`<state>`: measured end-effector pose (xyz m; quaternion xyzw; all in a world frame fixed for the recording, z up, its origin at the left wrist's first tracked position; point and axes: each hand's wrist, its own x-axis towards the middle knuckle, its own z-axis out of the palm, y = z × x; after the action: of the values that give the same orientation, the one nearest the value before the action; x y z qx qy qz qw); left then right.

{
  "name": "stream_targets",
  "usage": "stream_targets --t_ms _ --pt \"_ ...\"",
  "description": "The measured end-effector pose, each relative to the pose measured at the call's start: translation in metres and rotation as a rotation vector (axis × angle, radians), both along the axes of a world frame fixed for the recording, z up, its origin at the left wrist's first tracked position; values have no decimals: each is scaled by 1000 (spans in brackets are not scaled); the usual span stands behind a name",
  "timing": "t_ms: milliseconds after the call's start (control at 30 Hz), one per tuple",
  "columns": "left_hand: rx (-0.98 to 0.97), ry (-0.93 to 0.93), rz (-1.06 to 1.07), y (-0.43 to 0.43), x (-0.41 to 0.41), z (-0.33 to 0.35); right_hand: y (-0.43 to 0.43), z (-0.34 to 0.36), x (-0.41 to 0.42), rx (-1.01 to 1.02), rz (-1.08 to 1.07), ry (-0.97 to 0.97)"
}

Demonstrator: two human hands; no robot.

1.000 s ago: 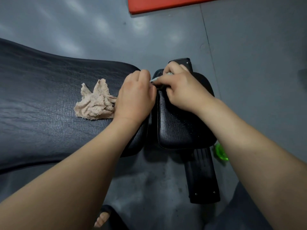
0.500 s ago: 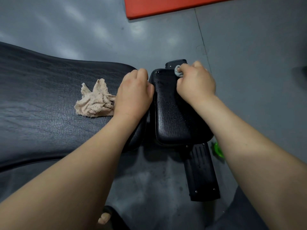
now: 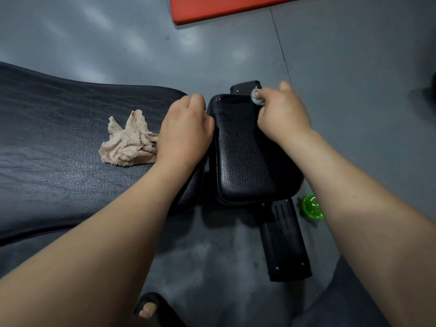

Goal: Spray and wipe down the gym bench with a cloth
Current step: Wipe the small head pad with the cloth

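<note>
The gym bench has a long black back pad [image 3: 59, 180] on the left and a small black seat pad [image 3: 245, 166] in the middle, speckled with droplets. A crumpled beige cloth [image 3: 128, 142] lies loose on the long pad. Right of the cloth, my left hand [image 3: 185, 133] grips the end of the long pad, fingers curled down into the gap between the pads. My right hand [image 3: 283, 114] is at the seat pad's far right corner and pinches a small grey-white wad [image 3: 256, 96] against the edge.
A bright green plastic object [image 3: 311, 207] sits on the grey floor right of the seat, half hidden by my right forearm. The bench's black base bar [image 3: 285, 246] sticks out toward me. A red mat [image 3: 224, 8] lies at the top, and my sandalled foot [image 3: 147, 310] is below.
My right hand has slid with the grey wad from the seat pad's far left corner across to its far right corner. My left hand and the beige cloth have stayed put.
</note>
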<state>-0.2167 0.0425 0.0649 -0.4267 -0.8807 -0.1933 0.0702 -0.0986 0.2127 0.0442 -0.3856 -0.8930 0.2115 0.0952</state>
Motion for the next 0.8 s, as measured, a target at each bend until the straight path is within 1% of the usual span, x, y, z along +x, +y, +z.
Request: stream_targets --t_ms 67,133,167,267,300,333,400,533,600,700,800 --pt "-3 -2 2 0 0 0 2 3 5 0 -89 -71" --pt "-8 1 1 0 0 0 -3 5 5 21 -102 -92" --pt "-10 5 -1 0 0 0 -8 4 3 42 -62 -66" --pt "-14 19 -9 1 0 -1 -23 -1 -1 69 171 95" --pt "-14 22 -10 1 0 -1 -23 -4 -1 66 229 119" --pt "-15 24 -12 1 0 -1 -20 -5 0 64 257 127" --pt "-20 23 -12 1 0 -1 -10 -7 6 65 228 125" --pt "-19 22 -10 1 0 -1 17 -10 21 -2 45 20" --pt "-18 20 -10 1 -1 0 27 -8 28 -91 -7 -44" --pt "-20 17 -10 1 -1 0 34 4 38 -234 53 -125" --pt "-26 21 -10 1 -1 0 35 19 48 -304 159 -203"
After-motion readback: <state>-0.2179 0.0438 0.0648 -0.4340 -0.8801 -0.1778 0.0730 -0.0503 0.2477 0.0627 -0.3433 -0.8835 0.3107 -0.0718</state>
